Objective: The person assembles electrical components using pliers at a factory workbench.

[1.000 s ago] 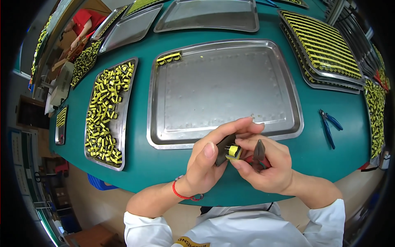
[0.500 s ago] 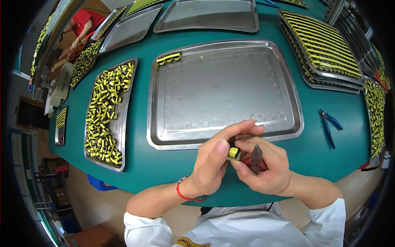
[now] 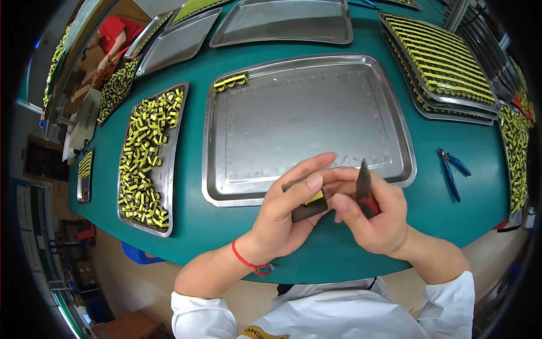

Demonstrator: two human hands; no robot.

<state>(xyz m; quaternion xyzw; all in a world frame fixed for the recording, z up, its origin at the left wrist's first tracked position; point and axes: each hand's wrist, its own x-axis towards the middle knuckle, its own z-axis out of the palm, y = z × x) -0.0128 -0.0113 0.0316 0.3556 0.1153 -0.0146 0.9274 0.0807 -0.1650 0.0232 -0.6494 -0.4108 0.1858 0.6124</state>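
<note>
Steadily, the left grip (image 3: 276, 221) holds a dark block (image 3: 308, 211), its thumb laid over the top, with a small yellow piece (image 3: 316, 197) showing just beside the thumb tip; whether that piece sits in the block or merely against it, I cannot tell. Close by, the right grip (image 3: 379, 226) is curled around a pair of pliers (image 3: 363, 181), whose dark pointed nose stands up past the fingers and whose red handle (image 3: 370, 207) shows in the palm. The thumb of that grip is near the left fingers, though contact is unclear. Both are at the near edge of a large metal tray (image 3: 305, 130), which has a short row of yellow-and-black components (image 3: 230, 83) in its far left corner. To the left, on the green counter (image 3: 440, 231), a narrower tray (image 3: 167, 175) carries a loose heap of similar components (image 3: 138, 169). Blue-handled cutters (image 3: 451, 174) lie on the right, their handles spread, and beyond them stand stacked trays (image 3: 460, 102), the top one filled with neat yellow-and-black rows (image 3: 437, 56). A red cord (image 3: 246, 261) circles the left wrist.
</note>
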